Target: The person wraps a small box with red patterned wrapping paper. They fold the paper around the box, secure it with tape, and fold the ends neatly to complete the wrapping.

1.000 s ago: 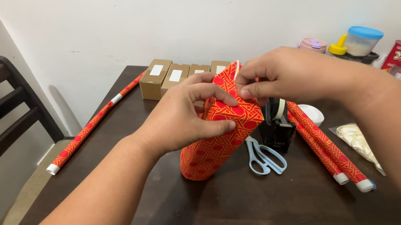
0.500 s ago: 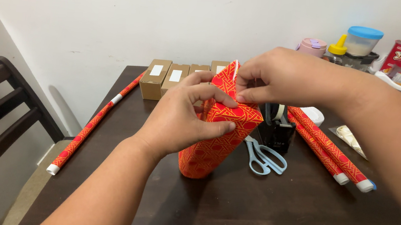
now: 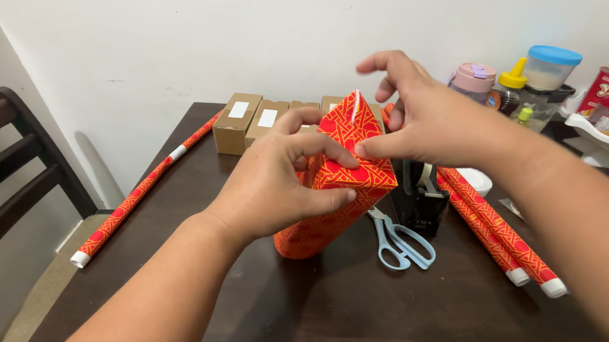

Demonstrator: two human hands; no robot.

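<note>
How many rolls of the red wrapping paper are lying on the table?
3. One roll lies along the table's left edge; two rolls lie side by side on the right, past the scissors. The hands and the wrapped box could hide more.

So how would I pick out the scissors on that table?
On the dark wooden table, look just right of the red-and-gold wrapped box that both hands grip. The scissors lie flat before the black tape dispenser, the only thing with pale blue handles.
</note>
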